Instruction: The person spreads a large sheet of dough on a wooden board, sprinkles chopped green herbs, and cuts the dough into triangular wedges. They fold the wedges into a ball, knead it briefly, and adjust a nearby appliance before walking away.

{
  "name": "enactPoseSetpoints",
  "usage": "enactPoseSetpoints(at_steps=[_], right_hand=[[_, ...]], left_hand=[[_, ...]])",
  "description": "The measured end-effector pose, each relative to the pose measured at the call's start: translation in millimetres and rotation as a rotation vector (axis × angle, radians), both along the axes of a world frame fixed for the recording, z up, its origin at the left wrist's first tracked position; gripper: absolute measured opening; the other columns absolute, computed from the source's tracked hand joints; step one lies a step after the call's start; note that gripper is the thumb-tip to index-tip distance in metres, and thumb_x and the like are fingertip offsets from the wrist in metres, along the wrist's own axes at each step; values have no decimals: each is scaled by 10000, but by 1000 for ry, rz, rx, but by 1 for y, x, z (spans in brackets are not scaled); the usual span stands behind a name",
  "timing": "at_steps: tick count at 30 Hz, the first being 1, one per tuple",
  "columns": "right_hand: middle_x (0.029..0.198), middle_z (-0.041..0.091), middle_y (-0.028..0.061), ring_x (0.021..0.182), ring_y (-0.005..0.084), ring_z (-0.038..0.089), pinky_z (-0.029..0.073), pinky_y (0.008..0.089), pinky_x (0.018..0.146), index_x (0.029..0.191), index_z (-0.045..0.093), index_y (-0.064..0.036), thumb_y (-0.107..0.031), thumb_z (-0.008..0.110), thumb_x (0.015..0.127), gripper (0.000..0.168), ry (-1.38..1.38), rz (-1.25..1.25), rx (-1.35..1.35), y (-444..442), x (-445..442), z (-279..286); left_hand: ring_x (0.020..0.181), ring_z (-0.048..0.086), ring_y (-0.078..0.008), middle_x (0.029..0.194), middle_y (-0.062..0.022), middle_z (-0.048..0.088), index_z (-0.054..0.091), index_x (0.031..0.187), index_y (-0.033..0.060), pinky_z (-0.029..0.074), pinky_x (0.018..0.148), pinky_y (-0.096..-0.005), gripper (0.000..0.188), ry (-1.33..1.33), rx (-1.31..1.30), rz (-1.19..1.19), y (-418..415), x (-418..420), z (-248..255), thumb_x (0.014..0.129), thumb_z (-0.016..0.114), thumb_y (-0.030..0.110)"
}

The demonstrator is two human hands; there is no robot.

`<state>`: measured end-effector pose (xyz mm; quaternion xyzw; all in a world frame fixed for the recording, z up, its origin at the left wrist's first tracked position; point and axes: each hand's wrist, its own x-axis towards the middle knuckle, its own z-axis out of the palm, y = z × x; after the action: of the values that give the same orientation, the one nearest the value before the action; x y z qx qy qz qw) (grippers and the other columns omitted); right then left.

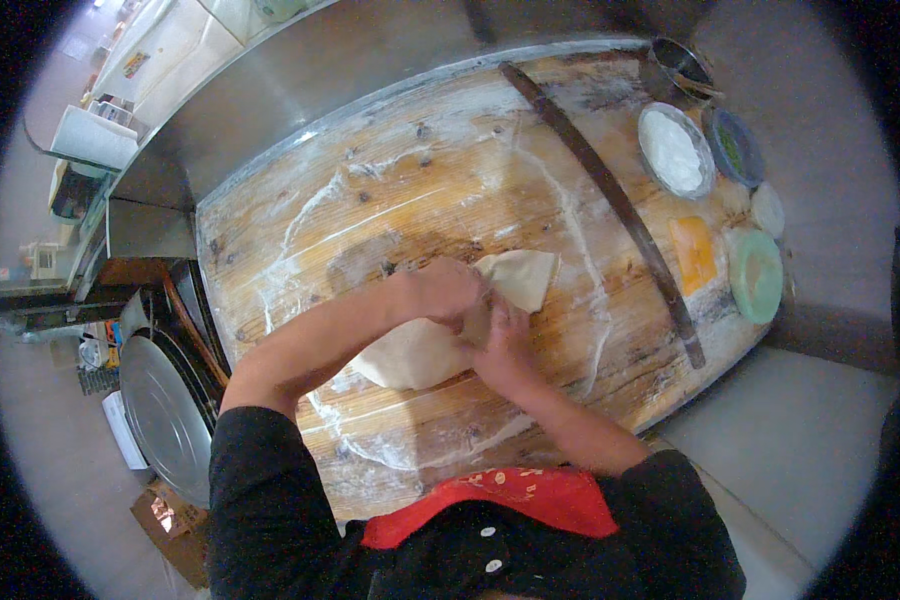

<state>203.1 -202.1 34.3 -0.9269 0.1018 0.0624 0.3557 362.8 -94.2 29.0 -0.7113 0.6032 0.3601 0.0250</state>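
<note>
A pale sheet of dough [412, 356] lies on the floured wooden work board, with a narrower flap reaching up to the right beyond my hands. My left hand [450, 294] comes in from the left over the dough, its fingers curled on the gathered middle part. Against it, from the lower right, my right hand [501, 341] grips the same part with bent fingers. The two hands meet, and they hide the dough between them. Both are slightly blurred, so the exact finger positions are unclear.
A long dark wooden rolling pin [607, 180] lies across the board's right side. Beyond it stand a bowl of white powder [673, 154], a bowl with green bits [733, 146], an orange-yellow item [692, 255], a green round lid [755, 276] and a metal container [679, 64]. Metal walls border the back.
</note>
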Motion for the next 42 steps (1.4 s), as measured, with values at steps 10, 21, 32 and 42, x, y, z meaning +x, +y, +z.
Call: enactPoseSetpoints(at_steps=[10, 21, 32, 42], right_hand=[[1141, 677, 77, 1031, 228, 664, 541, 405, 906, 1194, 617, -33, -62, 715, 831, 378, 450, -334, 1259, -12, -4, -46], [1154, 594, 176, 966, 296, 672, 613, 433, 709, 1326, 394, -17, -148, 664, 907, 516, 599, -197, 630, -41, -92, -32], [911, 705, 112, 751, 194, 692, 556, 291, 621, 1157, 575, 11, -190, 659, 929, 315, 688, 239, 410, -47, -87, -43], [1044, 692, 131, 956, 188, 663, 526, 318, 833, 1146, 614, 27, -239, 707, 878, 389, 292, 381, 285, -41, 27, 18]], left_hand=[[1041, 645, -327, 1116, -197, 678, 673, 1136, 33, 500, 854, -441, 616, 475, -426, 756, 68, 4, 58, 783, 729, 534], [987, 635, -390, 1053, -187, 668, 618, 1177, 48, 514, 817, -469, 438, 112, -720, 904, 51, -57, -1, 848, 655, 335], [975, 635, -398, 1114, -198, 658, 619, 1160, 52, 518, 829, -467, 452, -38, -167, 1348, 182, -119, -42, 821, 668, 348], [976, 645, -325, 1001, -169, 675, 623, 1076, 6, 515, 863, -426, 381, -214, -539, 1911, 260, -47, 43, 766, 721, 203]])
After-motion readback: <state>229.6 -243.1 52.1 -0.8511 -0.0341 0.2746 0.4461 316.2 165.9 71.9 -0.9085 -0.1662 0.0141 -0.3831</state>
